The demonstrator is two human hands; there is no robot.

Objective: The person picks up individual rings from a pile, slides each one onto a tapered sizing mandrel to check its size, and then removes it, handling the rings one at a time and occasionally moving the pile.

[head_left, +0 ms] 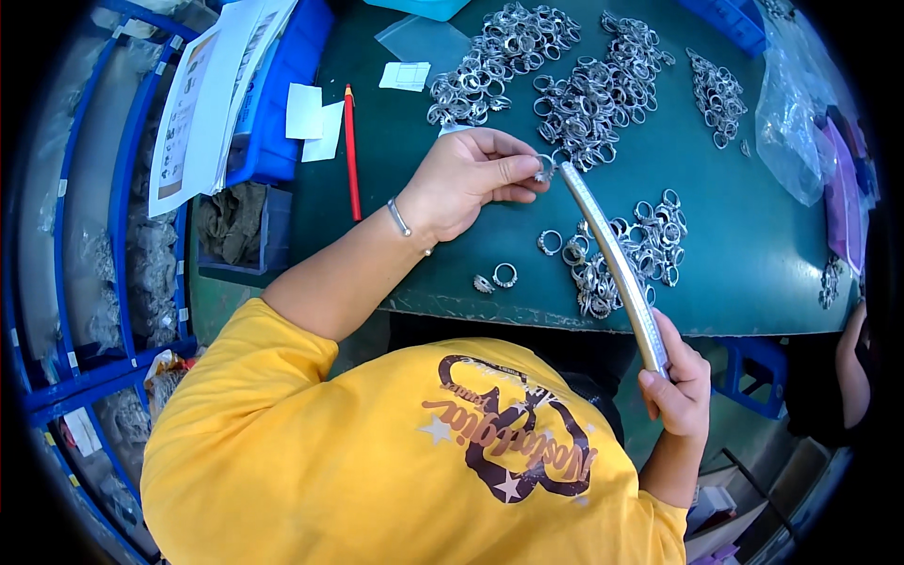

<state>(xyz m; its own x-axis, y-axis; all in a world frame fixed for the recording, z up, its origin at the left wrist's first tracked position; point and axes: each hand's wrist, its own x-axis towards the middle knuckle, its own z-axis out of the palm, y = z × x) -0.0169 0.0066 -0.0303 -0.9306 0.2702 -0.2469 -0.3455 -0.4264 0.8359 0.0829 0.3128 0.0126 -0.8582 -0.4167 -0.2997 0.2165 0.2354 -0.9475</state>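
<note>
Between the thumb and fingers of my left hand (459, 185) is a silver ring (546, 168), held upright. My right hand (682, 388) grips the thick end of a long, tapered metal ring mandrel (614, 256). Its thin tip points up and left, close beside that ring; I cannot tell whether they touch. Under the mandrel lies a small heap of silver rings (662, 240). A few loose rings (506, 274) sit to its left, near the table's front edge.
Two large ring piles (603, 99) and a smaller one (718, 97) cover the green table's (405, 268) far side. A red pencil (352, 151) and white slips (405, 76) lie left. Blue bins (282, 104) stand farther left, plastic bags (791, 122) right. Another person's arm (853, 367) shows at right.
</note>
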